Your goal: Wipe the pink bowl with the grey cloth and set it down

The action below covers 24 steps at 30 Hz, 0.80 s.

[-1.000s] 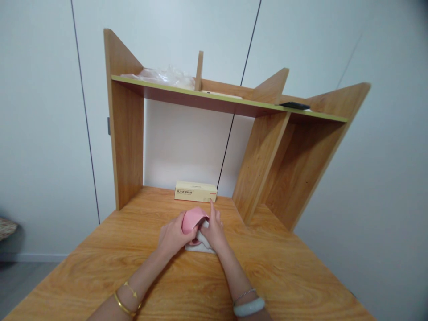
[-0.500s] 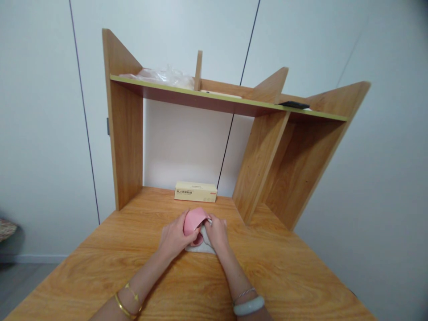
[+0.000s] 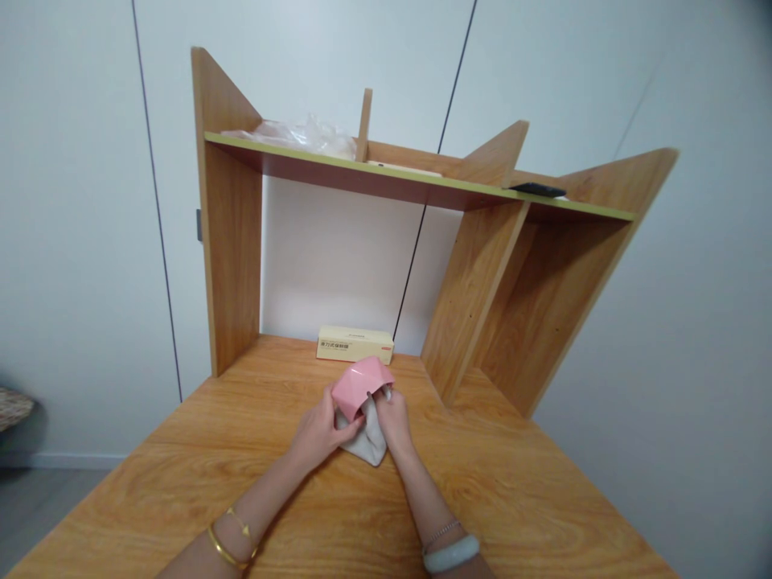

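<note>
My left hand [image 3: 322, 426] grips a pink, glossy, faceted bowl-like object [image 3: 363, 384] by its left side, thumb at the near rim. The object is tilted, its opening facing down toward me. A pale grey cloth [image 3: 369, 442] hangs below the opening. My right hand [image 3: 393, 418] is closed on the upper part of this cloth at the right side of the opening; its fingertips are partly hidden under the rim.
A long cream box [image 3: 355, 346] with printed writing stands behind the hands on the wooden desk [image 3: 289, 515]. Above is a wooden shelf [image 3: 338, 166] bearing a clear plastic bag [image 3: 307, 135] and a flat black item [image 3: 539, 190]. An upright panel [image 3: 476, 297] stands to the right.
The pink object has been lifted and turned, so more of its outer surface shows and its opening points lower. The cloth now hangs further down toward me.
</note>
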Available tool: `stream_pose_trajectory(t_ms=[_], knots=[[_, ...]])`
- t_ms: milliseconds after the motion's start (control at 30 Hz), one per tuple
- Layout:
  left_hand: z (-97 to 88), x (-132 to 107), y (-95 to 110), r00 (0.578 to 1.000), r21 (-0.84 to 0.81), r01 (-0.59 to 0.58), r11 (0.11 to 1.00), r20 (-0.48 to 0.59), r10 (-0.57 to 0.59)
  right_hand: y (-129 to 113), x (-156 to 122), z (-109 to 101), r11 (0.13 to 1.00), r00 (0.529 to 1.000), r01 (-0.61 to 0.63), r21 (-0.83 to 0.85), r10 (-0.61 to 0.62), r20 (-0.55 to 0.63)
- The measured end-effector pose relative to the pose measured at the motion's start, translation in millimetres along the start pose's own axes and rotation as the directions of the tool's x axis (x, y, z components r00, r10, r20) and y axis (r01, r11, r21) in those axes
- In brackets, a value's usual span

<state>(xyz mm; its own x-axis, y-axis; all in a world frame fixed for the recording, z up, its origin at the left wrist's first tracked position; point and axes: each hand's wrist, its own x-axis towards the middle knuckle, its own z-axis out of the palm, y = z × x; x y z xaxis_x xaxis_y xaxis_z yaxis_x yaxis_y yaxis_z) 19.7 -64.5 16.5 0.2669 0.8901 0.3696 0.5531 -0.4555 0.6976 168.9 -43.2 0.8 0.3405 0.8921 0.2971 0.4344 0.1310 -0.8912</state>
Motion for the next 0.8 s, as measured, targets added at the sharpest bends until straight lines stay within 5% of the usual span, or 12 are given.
stream_pose_trajectory(t_ms=[133, 300, 400, 500, 633, 800], knots=[[-3.9, 2, -2, 0.999, 0.104, 0.034, 0.994, -0.016, -0.033, 3, 1, 1, 0.994, 0.998, 0.064, -0.09, -0.066, -0.015], [-4.9, 5, -3, 0.992, 0.221, 0.126, 0.967, -0.031, -0.122, 3, 1, 0, 0.946, 0.956, 0.17, -0.275, -0.227, -0.188], [-3.7, 9, -7, 0.981, 0.233, 0.194, 0.953, -0.043, -0.189, -1, 1, -4, 0.911, 0.95, 0.186, -0.368, -0.262, -0.168], [-1.1, 14, -17, 0.955, 0.152, 0.293, 0.944, -0.1, -0.281, -5, 0, -8, 0.903, 0.98, 0.094, -0.419, -0.159, -0.122], [3.4, 22, -37, 0.914, -0.163, 0.35, 0.922, -0.155, -0.375, -5, 2, -13, 0.887, 0.995, -0.085, -0.455, 0.05, -0.089], [5.1, 28, -50, 0.888, -0.32, 0.353, 0.879, -0.18, -0.423, -3, 3, -18, 0.802, 0.996, -0.072, -0.593, 0.093, 0.005]])
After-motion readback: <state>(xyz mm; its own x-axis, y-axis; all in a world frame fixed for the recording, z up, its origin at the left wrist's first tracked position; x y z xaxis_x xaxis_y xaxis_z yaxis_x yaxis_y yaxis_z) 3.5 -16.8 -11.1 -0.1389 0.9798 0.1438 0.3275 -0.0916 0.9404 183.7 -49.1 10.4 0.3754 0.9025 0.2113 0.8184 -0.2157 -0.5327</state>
